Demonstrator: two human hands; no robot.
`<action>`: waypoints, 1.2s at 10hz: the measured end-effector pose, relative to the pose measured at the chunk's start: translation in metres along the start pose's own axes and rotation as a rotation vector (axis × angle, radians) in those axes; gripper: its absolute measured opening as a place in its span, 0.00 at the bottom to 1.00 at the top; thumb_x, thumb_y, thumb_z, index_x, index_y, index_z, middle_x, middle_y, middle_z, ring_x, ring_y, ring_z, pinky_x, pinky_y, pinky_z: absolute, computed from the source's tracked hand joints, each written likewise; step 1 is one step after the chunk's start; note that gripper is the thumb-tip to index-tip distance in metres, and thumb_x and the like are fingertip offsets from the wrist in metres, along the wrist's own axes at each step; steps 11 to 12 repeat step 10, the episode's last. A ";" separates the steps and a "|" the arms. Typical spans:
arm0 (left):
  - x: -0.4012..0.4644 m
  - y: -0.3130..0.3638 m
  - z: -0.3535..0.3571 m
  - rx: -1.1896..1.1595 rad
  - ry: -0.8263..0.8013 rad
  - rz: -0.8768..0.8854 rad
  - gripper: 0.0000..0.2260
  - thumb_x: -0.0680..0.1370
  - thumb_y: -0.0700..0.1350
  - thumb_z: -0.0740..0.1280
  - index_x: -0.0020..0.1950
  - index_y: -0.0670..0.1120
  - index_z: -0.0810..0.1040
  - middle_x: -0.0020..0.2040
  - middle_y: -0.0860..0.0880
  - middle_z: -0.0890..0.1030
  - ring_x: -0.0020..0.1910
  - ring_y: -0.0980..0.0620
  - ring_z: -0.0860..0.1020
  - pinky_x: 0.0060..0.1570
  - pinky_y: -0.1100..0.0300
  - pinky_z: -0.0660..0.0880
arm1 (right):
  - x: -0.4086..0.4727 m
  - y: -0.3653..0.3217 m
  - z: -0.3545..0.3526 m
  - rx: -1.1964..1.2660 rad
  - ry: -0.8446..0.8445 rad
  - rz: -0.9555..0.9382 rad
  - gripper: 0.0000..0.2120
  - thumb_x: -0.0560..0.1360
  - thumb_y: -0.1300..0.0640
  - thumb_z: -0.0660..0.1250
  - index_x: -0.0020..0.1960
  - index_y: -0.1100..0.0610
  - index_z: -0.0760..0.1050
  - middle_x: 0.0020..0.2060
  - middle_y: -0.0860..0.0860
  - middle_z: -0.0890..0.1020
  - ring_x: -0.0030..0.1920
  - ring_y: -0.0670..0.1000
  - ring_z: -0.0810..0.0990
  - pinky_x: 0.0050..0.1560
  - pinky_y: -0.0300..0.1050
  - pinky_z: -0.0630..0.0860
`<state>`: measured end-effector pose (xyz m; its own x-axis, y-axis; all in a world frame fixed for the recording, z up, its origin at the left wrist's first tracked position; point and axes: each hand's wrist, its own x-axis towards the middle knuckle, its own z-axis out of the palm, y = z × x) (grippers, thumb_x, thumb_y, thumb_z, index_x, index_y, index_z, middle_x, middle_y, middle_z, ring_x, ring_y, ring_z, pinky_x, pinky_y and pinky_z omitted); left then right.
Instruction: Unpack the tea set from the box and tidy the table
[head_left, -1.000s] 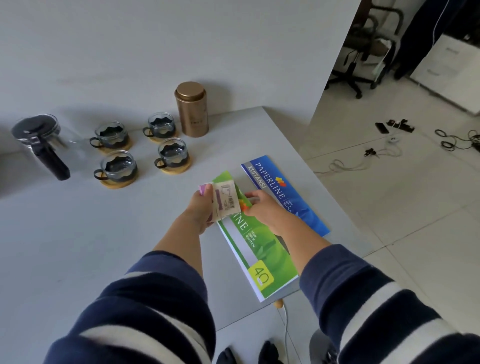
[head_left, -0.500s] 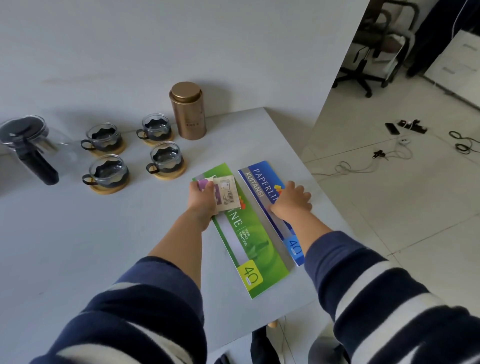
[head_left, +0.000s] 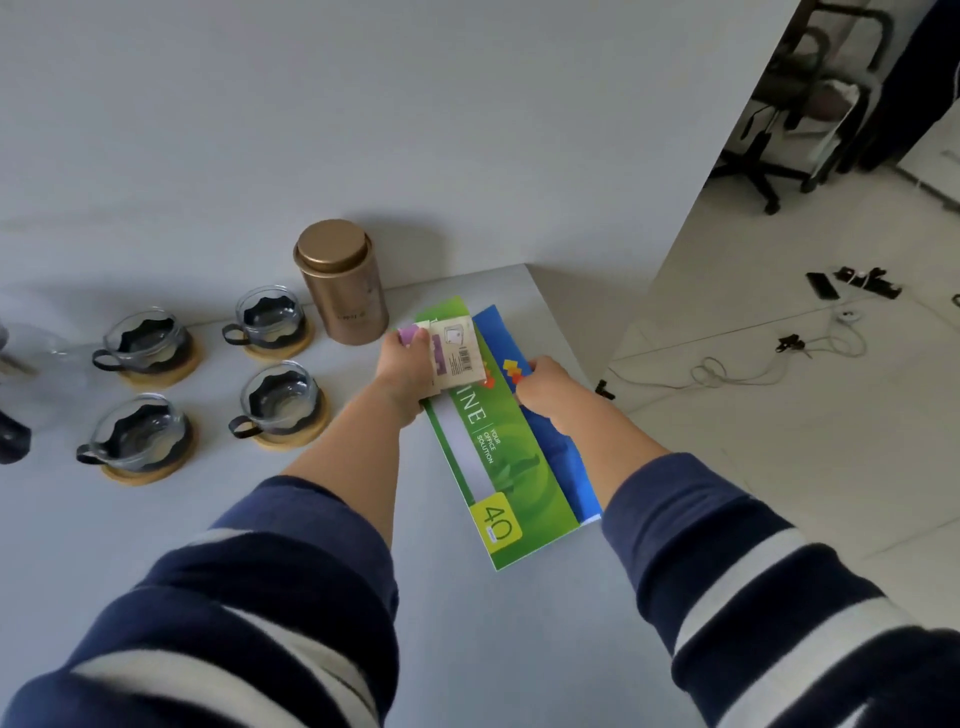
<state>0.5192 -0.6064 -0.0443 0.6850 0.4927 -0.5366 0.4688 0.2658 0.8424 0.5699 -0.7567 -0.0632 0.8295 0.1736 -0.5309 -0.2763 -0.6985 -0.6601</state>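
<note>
Under the two hands on the table (head_left: 156, 545) lie a green folder (head_left: 511, 467) reading "YOUR OFFICE SOLUTION" and "40", partly covering a blue folder (head_left: 563, 452), while the left hand (head_left: 402, 371) holds small cards (head_left: 457, 353) and the right hand (head_left: 543, 387) grips the blue folder's edge.

Both arms extended forward, sleeves pushed up. Left hand (head_left: 402, 371) fingers curled in a pinch grip; right hand (head_left: 545, 387) curled, knuckles up.
</note>
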 end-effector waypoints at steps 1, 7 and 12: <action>0.035 0.026 0.022 0.024 0.004 -0.002 0.11 0.83 0.48 0.52 0.61 0.46 0.67 0.56 0.45 0.78 0.50 0.45 0.79 0.47 0.53 0.77 | 0.038 -0.023 -0.011 0.132 0.014 -0.092 0.12 0.77 0.61 0.63 0.59 0.62 0.76 0.48 0.58 0.81 0.44 0.56 0.79 0.35 0.41 0.73; 0.122 0.041 0.077 -0.025 0.245 -0.004 0.32 0.68 0.45 0.57 0.73 0.44 0.62 0.60 0.41 0.78 0.63 0.41 0.75 0.59 0.45 0.76 | 0.123 -0.045 0.008 -0.020 0.192 -0.241 0.17 0.72 0.63 0.57 0.56 0.54 0.80 0.53 0.56 0.80 0.52 0.59 0.79 0.35 0.43 0.72; 0.097 0.037 0.050 -0.191 0.113 0.057 0.30 0.77 0.49 0.61 0.77 0.44 0.57 0.57 0.46 0.78 0.47 0.47 0.79 0.52 0.54 0.76 | 0.109 -0.061 0.003 -0.261 0.175 -0.286 0.27 0.81 0.51 0.59 0.77 0.54 0.56 0.71 0.56 0.66 0.69 0.60 0.63 0.62 0.54 0.68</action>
